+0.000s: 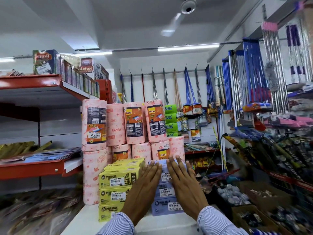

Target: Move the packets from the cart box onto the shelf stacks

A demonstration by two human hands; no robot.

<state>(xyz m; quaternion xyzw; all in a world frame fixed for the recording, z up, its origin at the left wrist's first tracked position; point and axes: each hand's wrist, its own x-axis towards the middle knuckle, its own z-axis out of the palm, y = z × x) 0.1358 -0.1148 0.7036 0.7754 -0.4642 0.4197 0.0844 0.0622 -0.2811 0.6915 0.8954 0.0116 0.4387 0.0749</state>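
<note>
Hands frame the lavender stack (165, 192) of Miracle packets: the left hand (145, 185) lies flat, fingers extended together, against its left front, and the right hand (183, 182) likewise on its right. Neither grips anything. This stack stands on the white shelf (169, 223), touching the yellow stack (116, 187) on its left, pink Gala towel rolls (135, 122) behind. Judging by the palms, squaring comes next; the packets' long axis runs crosswise, both hands equally near.
</note>
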